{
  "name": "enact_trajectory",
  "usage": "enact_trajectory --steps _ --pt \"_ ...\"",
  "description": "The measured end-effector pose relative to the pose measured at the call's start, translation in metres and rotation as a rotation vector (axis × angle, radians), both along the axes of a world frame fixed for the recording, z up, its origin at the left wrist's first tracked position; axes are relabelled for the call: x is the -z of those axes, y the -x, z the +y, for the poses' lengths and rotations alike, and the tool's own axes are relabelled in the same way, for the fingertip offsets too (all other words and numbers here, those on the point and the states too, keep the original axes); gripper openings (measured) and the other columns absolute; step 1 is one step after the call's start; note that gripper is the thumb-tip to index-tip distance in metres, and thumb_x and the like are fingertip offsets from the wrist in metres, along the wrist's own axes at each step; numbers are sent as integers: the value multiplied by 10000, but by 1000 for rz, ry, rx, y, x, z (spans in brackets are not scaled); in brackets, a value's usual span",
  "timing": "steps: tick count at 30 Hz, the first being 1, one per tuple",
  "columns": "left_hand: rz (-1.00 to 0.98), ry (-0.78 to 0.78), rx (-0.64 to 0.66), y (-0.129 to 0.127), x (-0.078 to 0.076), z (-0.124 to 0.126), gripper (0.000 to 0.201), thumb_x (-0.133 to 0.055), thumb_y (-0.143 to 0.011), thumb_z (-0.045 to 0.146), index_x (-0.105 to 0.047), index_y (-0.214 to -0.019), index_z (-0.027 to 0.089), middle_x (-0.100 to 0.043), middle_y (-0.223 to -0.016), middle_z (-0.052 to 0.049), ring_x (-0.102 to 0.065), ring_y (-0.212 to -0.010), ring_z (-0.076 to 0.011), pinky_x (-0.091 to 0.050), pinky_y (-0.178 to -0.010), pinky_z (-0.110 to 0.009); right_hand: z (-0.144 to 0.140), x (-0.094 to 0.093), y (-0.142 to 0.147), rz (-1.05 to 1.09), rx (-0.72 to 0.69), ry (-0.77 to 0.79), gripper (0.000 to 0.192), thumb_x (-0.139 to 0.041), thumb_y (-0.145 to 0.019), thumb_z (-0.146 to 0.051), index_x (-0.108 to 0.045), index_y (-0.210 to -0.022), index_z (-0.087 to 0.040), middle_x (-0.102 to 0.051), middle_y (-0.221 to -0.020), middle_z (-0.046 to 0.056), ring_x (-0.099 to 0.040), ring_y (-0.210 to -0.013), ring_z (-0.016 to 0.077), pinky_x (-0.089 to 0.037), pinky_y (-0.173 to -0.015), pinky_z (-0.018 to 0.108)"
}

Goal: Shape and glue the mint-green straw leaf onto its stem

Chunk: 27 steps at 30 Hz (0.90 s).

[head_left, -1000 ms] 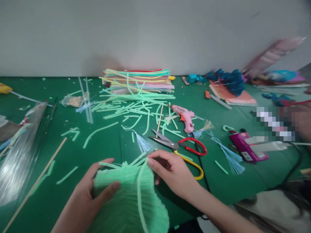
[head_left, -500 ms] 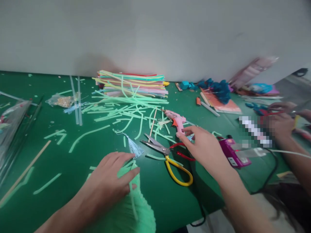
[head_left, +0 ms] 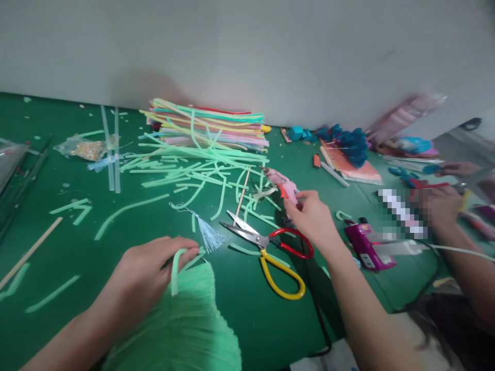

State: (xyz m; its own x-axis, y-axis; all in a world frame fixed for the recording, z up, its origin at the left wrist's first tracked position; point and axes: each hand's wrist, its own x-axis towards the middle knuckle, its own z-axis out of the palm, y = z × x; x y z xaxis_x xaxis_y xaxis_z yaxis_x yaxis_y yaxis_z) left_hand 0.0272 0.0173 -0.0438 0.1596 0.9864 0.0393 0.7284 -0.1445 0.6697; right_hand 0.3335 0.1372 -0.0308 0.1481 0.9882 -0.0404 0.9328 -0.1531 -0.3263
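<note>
My left hand (head_left: 154,268) pinches a bent green pipe cleaner (head_left: 176,273) at the top of a fan-like piece made of green pipe cleaners (head_left: 193,319). Over to the right, my right hand (head_left: 311,219) is closed round the handle of a pink hot glue gun (head_left: 281,184), its nozzle pointing up and left. Between the hands lie scissors (head_left: 263,240) with one red and one yellow handle, blades parted. A light blue tassel (head_left: 210,234) rests just beyond my left fingertips.
Cut green pipe cleaners (head_left: 201,167) lie scattered before a stack of multicoloured ones (head_left: 209,123). A purple power strip (head_left: 371,246) with a cable stands at right. Farther right, another person's hands (head_left: 441,203) hold scissors. Clear glue sticks (head_left: 112,154) and a wooden stick (head_left: 31,252) lie left.
My right hand has closed on the glue gun's handle and tilted the gun slightly. My left hand has moved left and down with the green piece. The view has shifted a little.
</note>
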Motion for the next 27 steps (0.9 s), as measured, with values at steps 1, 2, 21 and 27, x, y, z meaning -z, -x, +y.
enact_trajectory --steps 1,2,21,27 --pt "-3 22 -12 2 1 1 292 -508 -928 490 -743 -902 320 -785 -922 34 -718 -849 -210 -484 -687 -257 -4 -1 -2 83 -10 -16 374 -462 -920 -378 -442 -1191 -122 -716 -855 122 -694 -751 267 -482 -689 351" --pt "-4 47 -25 4 1 1 309 -500 -925 506 -748 -893 324 -788 -919 35 -722 -849 -213 -485 -681 -255 -8 -1 -2 192 -28 -38 394 -432 -930 -389 -413 -1228 -133 -713 -912 119 -690 -743 247 -490 -688 350" --pt "-303 111 27 11 -36 10 265 -617 -824 410 -724 -1060 361 -711 -1154 -13 -670 -1039 -257 -537 -879 -328 -51 -32 39 547 -189 -58 318 -586 -877 -500 -449 -771 -233 -385 -634 -58 -357 -555 130 -297 -515 276" --pt "-424 147 -56 -48 -66 57 575 -713 -741 552 -600 -1227 266 -680 -1216 -66 -643 -1072 -264 -532 -857 -361 -51 -34 47 906 -182 120 331 -589 -882 -537 -497 -869 -219 -426 -655 -66 -421 -553 120 -348 -517 255"
